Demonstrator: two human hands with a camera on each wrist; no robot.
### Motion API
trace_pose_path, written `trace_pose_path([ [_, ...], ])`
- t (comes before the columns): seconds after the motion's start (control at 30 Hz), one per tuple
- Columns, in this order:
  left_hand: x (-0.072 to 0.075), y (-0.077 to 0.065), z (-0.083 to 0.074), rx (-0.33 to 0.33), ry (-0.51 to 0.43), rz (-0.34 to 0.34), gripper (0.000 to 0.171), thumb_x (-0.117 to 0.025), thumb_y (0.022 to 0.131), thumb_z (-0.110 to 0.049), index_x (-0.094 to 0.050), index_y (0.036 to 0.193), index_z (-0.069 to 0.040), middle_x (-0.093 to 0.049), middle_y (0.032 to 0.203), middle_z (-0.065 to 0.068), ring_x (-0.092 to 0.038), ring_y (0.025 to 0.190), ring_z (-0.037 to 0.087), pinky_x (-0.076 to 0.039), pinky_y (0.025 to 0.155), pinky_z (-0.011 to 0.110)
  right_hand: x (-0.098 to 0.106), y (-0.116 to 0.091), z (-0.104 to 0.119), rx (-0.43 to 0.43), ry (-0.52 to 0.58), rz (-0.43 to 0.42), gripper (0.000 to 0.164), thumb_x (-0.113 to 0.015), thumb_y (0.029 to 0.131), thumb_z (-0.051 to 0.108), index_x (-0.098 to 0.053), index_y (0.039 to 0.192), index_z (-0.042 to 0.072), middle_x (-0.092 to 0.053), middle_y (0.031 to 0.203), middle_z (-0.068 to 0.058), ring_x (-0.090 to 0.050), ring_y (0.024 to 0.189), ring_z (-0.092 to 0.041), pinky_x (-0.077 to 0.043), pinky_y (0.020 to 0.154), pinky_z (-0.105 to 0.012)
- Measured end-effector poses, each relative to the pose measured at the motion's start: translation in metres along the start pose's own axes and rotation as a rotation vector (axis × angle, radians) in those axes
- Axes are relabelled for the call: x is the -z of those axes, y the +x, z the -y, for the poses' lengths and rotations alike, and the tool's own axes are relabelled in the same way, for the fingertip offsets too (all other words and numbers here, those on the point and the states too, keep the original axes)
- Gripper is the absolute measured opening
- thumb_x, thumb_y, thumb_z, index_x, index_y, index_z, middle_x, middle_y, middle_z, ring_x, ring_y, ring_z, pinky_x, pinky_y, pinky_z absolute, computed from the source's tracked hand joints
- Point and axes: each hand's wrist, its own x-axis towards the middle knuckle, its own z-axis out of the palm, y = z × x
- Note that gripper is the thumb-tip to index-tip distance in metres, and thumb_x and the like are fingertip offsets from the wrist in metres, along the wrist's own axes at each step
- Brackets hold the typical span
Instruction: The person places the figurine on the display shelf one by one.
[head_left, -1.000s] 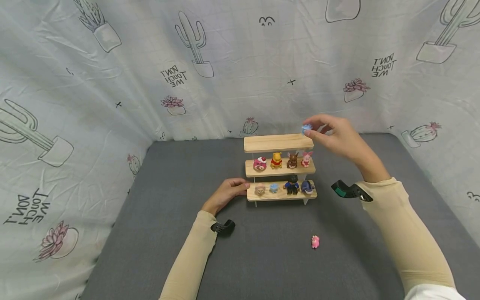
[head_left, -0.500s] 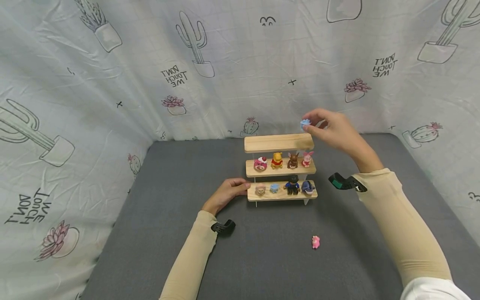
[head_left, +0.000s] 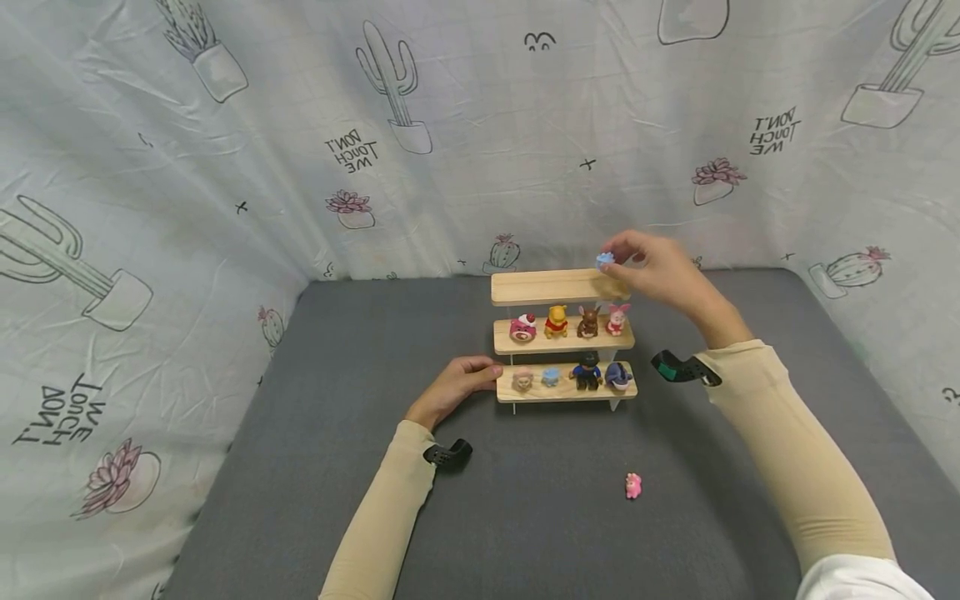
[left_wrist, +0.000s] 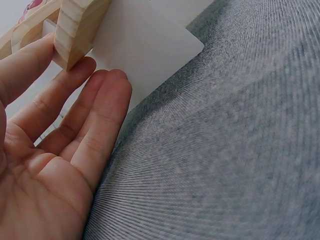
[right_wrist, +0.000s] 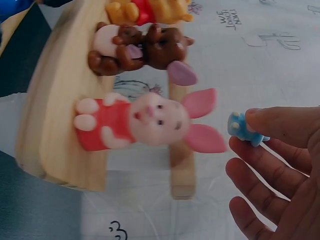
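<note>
A three-tier wooden display shelf (head_left: 566,395) with white side supports stands on the table. My left hand (head_left: 461,385) holds the left end of its lowest board, thumb on top and index finger at the underside in the left wrist view. Over the right end of the top board (head_left: 547,287), my right hand (head_left: 660,271) pinches a small light-blue figurine (right_wrist: 241,126) between thumb and index finger. On the middle board sit a magenta bear, a Pooh figurine (head_left: 556,322), a brown figurine (right_wrist: 165,47) and a Piglet figurine (right_wrist: 155,120).
Along the lowest board are a pinkish figurine (head_left: 522,381), a small blue one (head_left: 551,377), a dark-capped figure (head_left: 587,374) and a blue-grey one (head_left: 618,377). A small pink figurine (head_left: 633,486) lies on the grey table (head_left: 525,517) in front. A cactus-print curtain (head_left: 465,167) hangs behind.
My right hand rises slightly with the blue figurine, then comes down and a little left, close over the top board's right end. My left hand keeps its hold on the shelf.
</note>
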Motion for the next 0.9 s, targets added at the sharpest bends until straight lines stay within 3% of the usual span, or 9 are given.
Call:
trace_pose_path([
  [0.4, 0.000, 0.001, 0.000, 0.008, -0.015, -0.003, 0.033, -0.063, 0.100, -0.016, -0.065, 0.122, 0.009, -0.070, 0.112, 0.005, -0.069, 0.097, 0.009, -0.057, 0.097, 0.032, -0.010, 0.003, -0.006, -0.048, -0.010, 0.089, 0.029, -0.065, 0.100, 0.024, -0.064, 0.123, 0.007, -0.067, 0.118, -0.020, -0.059, 0.116, -0.035, -0.041, 0.110, -0.059],
  [0.9, 0.000, 0.002, -0.001, 0.023, -0.012, 0.004, 0.034, -0.064, 0.100, -0.020, -0.066, 0.121, 0.007, -0.070, 0.116, 0.008, -0.069, 0.100, 0.010, -0.056, 0.100, 0.035, -0.014, 0.004, -0.008, -0.071, -0.007, 0.134, 0.032, -0.065, 0.100, 0.031, -0.062, 0.124, 0.010, -0.066, 0.121, -0.017, -0.064, 0.112, -0.034, -0.053, 0.092, -0.052],
])
